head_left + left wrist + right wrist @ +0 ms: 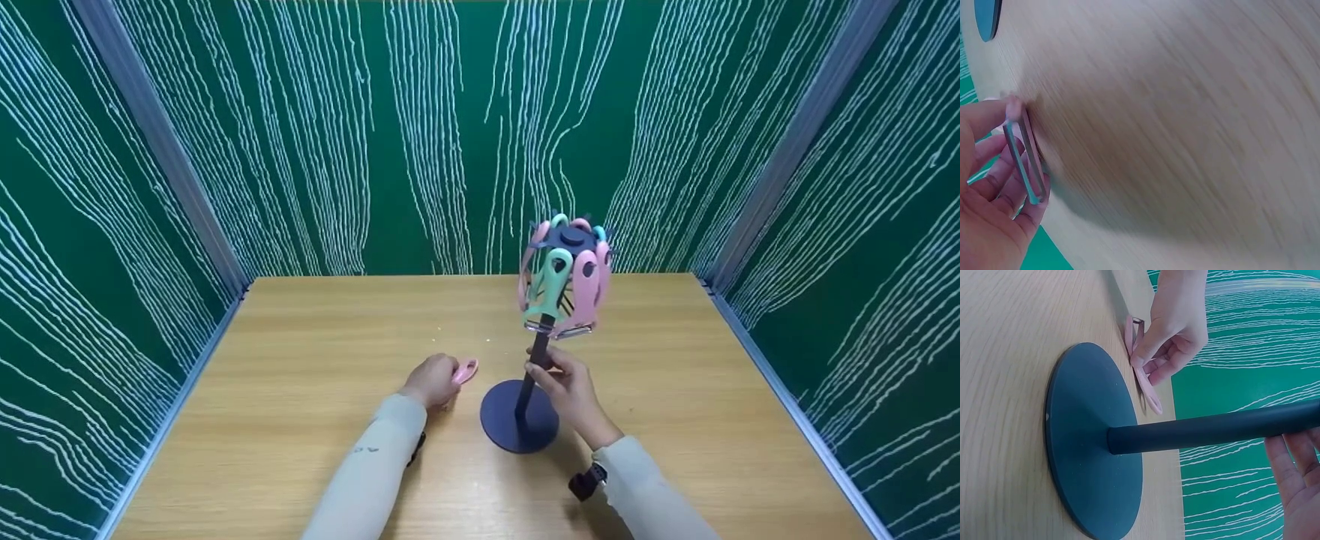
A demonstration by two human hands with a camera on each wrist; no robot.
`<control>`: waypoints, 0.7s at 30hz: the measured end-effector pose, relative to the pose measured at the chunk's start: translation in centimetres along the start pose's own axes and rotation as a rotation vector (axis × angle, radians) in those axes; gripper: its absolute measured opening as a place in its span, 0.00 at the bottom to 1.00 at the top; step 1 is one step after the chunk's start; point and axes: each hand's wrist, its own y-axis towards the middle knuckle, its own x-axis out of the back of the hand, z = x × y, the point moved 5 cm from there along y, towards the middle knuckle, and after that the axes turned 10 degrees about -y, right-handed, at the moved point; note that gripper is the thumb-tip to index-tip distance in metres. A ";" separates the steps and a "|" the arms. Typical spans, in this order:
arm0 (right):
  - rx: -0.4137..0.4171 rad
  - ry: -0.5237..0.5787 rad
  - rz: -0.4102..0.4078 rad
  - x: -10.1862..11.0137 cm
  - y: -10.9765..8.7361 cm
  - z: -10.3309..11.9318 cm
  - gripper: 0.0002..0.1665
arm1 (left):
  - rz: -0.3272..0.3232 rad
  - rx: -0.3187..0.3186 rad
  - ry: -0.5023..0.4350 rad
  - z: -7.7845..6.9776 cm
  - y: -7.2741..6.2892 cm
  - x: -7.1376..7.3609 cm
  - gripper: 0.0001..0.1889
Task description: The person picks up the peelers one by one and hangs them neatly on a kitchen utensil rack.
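A pink peeler is in my left hand, low over the table to the left of a dark stand. In the left wrist view my thumb and fingers pinch it around its blade end; the right wrist view shows its looped handle sticking out past the fingers. My right hand grips the stand's pole, thumb in front. The stand's round base is on the table. Around its top hang several peelers, among them a green one and a pink one.
The wooden table runs back to a green wall with white wavy lines. Similar panels stand at both sides, with metal posts at the corners. A dark watch-like device is on the right wrist.
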 end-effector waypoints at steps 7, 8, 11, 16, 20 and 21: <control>-0.016 0.001 0.006 0.0 0.0 -0.1 0.13 | 0.035 0.025 -0.049 0.4 -0.1 0.1 0.09; -0.018 0.001 0.005 0.0 0.0 -0.1 0.13 | 0.042 0.034 -0.053 0.4 -0.1 0.1 0.08; -0.020 0.009 -0.001 0.0 0.0 -0.1 0.13 | 0.041 0.048 -0.045 0.4 -0.2 0.2 0.08; -0.024 0.022 -0.010 0.0 0.0 0.0 0.13 | 0.062 0.072 -0.077 0.5 -0.3 0.1 0.05; -0.020 0.020 -0.005 0.0 -0.1 0.0 0.13 | 0.053 0.078 -0.107 0.5 -0.3 0.3 0.06; -0.018 0.019 -0.004 0.0 -0.1 0.0 0.13 | 0.046 0.071 -0.107 0.5 -0.3 0.4 0.06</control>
